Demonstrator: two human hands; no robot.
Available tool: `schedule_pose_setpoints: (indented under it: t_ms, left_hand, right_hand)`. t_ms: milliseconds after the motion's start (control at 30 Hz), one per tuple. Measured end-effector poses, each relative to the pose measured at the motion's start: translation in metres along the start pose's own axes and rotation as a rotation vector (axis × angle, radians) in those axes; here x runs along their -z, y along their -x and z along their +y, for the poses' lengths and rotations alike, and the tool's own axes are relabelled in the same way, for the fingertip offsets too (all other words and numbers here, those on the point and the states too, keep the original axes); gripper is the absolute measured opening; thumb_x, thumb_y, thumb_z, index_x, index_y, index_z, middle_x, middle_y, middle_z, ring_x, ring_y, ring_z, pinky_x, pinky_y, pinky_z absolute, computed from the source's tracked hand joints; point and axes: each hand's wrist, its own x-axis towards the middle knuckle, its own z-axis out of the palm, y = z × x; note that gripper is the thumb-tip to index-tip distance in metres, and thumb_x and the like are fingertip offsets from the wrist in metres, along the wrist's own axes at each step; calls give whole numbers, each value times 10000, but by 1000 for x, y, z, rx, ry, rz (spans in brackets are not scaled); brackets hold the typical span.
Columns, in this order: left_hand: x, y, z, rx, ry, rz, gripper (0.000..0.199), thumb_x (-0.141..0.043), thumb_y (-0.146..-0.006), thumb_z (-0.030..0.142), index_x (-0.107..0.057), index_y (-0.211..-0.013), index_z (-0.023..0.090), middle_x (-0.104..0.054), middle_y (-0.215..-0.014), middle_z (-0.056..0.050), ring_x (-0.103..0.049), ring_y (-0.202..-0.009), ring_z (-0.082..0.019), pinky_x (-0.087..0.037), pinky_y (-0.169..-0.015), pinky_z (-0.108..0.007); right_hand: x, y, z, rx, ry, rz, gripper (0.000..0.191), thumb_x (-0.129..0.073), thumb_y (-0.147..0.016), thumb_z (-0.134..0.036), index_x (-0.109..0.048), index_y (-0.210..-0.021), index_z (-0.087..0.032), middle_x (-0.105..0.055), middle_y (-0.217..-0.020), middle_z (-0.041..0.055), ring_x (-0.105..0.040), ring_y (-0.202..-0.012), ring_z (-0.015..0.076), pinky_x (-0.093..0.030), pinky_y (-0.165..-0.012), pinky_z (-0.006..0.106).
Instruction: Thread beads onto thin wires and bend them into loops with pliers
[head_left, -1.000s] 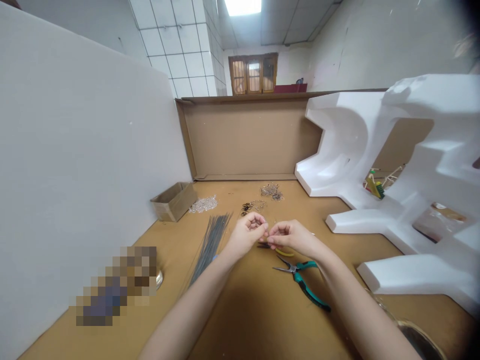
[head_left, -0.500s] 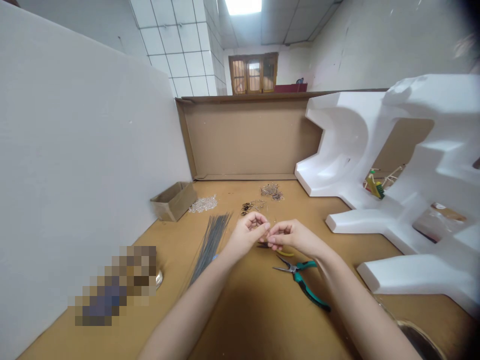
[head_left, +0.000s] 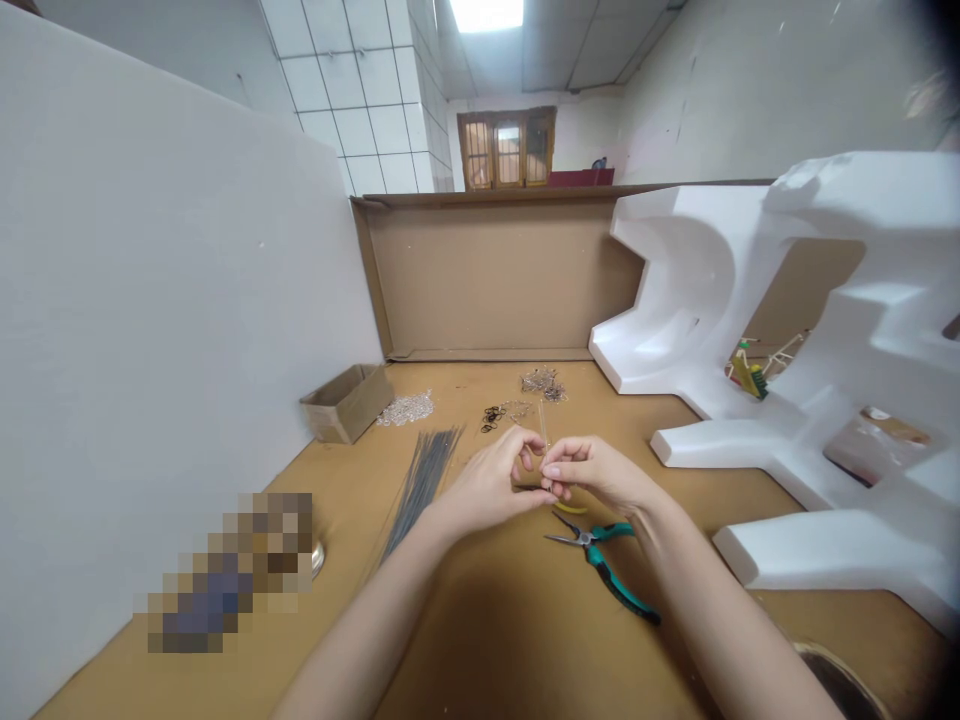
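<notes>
My right hand [head_left: 585,472] pinches a thin, pale wire-like piece [head_left: 543,418] that stands up from its fingertips. Close on its left, my left hand [head_left: 502,475] has its thumb and fingers curved apart around the lower end of that piece, with a gap between them. Below my right hand lie pliers with teal handles [head_left: 619,588], jaws apart. A yellow-handled tool [head_left: 571,508] is partly hidden under my hands. Beyond them are black rings [head_left: 491,418] and a pile of small metal pieces [head_left: 544,383].
A bundle of grey wires [head_left: 424,480] lies left of my hands. Clear small pieces [head_left: 406,408] sit beside a small cardboard box [head_left: 346,403]. White foam forms [head_left: 701,445] line the right side, and a white panel [head_left: 180,300] stands at the left. A blurred patch covers the lower left.
My left hand has turned and its fingers have spread from their pinch. The thin piece now stands upright in my right hand, which has shifted slightly right.
</notes>
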Motion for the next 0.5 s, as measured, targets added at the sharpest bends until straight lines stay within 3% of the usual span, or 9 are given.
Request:
schedule_pose_setpoints:
  t_ms: [200,333,500]
  left_hand:
    - [4,1,4,10,15,-36,438,-663,-643,345,-505,-1034,223,-543,-942,-50,-509,-815,-173,-412,-713,-292]
    - [7,-1,1,35,192,-121,488,-688,-621,357,-523,-1059,216,-559,-969,-52,-531,-812,-161,-426,-730,-286]
    - [3,-7,-4,146,562,69,285,-549,-758,382,-619,-902,145,-594,-741,-34,-523,-598,-98,-437,-590,-235]
  right_hand:
    - [0,0,1,21,0,6,181,-711,-638,-290,-631,-690,-136,-641,-635,16,-557,-548,90,-431,-521,222]
    - [1,-1,3,20,29,10,180,-711,-641,-295,-633,-694,-142,-635,-616,9,-551,-543,90,-434,-534,227]
    - [-1,-1,6,-4,107,-6,206,-713,-636,-324,-642,-707,-145,-652,-656,21,-551,-559,100,-439,-558,243]
